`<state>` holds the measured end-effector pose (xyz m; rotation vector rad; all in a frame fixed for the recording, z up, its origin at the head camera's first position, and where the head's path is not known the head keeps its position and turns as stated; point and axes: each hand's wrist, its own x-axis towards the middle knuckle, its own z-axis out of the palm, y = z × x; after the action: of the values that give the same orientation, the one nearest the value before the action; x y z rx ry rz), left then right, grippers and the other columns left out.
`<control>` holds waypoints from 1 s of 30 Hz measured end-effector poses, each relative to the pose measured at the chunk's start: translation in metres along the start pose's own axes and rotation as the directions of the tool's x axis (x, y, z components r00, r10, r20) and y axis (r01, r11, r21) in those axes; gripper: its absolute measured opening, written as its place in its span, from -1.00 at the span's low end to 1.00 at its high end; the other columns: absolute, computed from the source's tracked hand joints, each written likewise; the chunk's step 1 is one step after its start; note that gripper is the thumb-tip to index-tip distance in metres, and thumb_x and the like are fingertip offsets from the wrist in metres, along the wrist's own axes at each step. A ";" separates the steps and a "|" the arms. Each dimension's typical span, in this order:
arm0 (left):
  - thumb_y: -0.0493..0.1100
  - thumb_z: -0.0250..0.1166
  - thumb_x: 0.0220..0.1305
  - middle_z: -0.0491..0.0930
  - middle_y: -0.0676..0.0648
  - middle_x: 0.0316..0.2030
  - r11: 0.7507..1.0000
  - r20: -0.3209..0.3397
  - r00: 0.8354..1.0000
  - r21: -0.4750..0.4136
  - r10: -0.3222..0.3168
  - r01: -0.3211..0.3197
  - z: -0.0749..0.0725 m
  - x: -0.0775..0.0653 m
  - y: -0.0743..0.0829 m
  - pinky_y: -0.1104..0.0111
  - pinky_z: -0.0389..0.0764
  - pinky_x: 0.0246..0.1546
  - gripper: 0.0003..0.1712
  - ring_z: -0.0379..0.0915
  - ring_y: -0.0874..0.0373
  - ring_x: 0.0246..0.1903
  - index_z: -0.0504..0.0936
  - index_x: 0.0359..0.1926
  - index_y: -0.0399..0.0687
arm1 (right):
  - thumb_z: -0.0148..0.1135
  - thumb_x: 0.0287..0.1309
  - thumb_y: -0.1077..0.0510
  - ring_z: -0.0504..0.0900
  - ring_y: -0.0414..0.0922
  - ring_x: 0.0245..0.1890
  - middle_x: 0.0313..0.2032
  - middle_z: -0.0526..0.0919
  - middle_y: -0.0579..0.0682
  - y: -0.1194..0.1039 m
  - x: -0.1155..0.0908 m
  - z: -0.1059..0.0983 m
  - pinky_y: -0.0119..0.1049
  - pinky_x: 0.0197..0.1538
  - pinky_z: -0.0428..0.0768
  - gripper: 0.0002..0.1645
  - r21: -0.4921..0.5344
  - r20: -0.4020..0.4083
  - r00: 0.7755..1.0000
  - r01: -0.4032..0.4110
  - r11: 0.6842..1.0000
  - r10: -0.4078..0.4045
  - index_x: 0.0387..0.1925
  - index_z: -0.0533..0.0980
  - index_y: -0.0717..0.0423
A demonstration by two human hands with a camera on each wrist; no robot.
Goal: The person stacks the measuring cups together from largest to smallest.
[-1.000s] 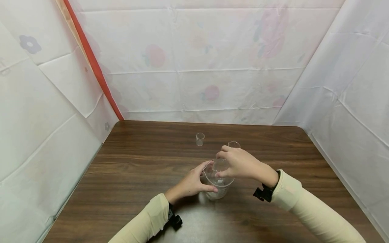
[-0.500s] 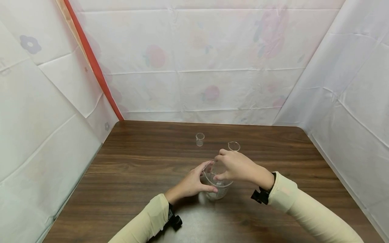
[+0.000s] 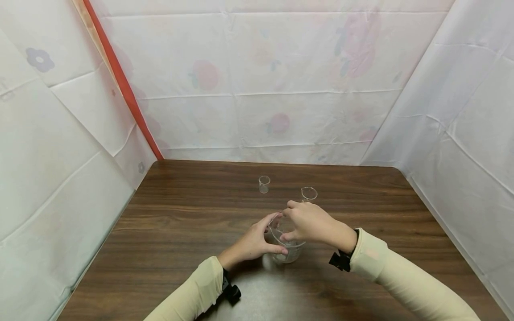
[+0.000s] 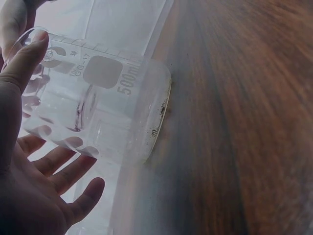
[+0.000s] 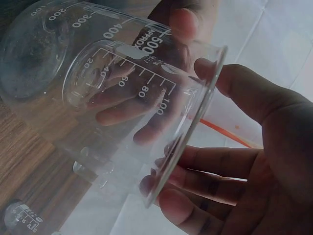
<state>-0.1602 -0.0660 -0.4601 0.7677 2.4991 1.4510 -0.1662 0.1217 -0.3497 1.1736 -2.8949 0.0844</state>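
Note:
A clear 500 ml glass beaker (image 3: 292,256) stands upright on the table near the middle. My left hand (image 3: 254,240) grips it from the left, thumb on the near side and fingers round the far side. Inside its mouth is a smaller 100 ml beaker (image 5: 128,73), partly lowered, its base above the big beaker's bottom. My right hand (image 3: 312,224) holds this smaller beaker near its rim, with the fingertips reaching into the large mouth. In the head view the hand hides much of the smaller beaker.
Behind the hands, a very small beaker (image 3: 263,185) stands on the wooden table (image 3: 180,232). A medium beaker (image 3: 309,193) stands just beyond my right hand, its lower part hidden. White patterned sheets (image 3: 249,76) enclose the table's back and sides.
My right hand has moved slightly down and left, lowering the 100 ml beaker further into the large one. More of the medium beaker shows now. The left hand has stayed put.

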 end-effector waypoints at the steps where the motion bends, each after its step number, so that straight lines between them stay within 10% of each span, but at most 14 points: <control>1: 0.09 0.57 -0.09 0.34 -0.09 0.37 1.000 -0.002 1.000 -0.002 0.001 -0.001 0.000 0.000 0.000 0.08 0.51 0.19 0.13 0.37 -0.01 0.27 0.19 0.45 -0.04 | 0.51 -0.16 -0.21 0.59 -0.11 -0.47 -0.36 0.56 -0.06 0.000 0.000 0.000 -0.18 -0.33 0.63 -0.37 -0.003 0.005 1.000 -0.001 1.000 0.001 -0.13 0.66 0.14; 30: 0.07 0.57 -0.08 0.32 -0.08 0.39 0.999 0.004 1.000 -0.023 -0.023 0.023 0.000 -0.002 0.002 0.08 0.49 0.21 0.14 0.36 0.03 0.28 0.17 0.46 -0.05 | 0.54 -0.22 -0.22 0.66 -0.10 -0.44 -0.34 0.65 -0.01 -0.009 0.005 0.011 -0.20 -0.38 0.65 -0.42 -0.166 0.053 0.997 0.056 0.984 -0.048 -0.21 0.67 0.07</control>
<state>-0.1583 -0.0663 -0.4589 0.7344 2.4758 1.4672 -0.1634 0.1113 -0.3598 1.2370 -2.8422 -0.1876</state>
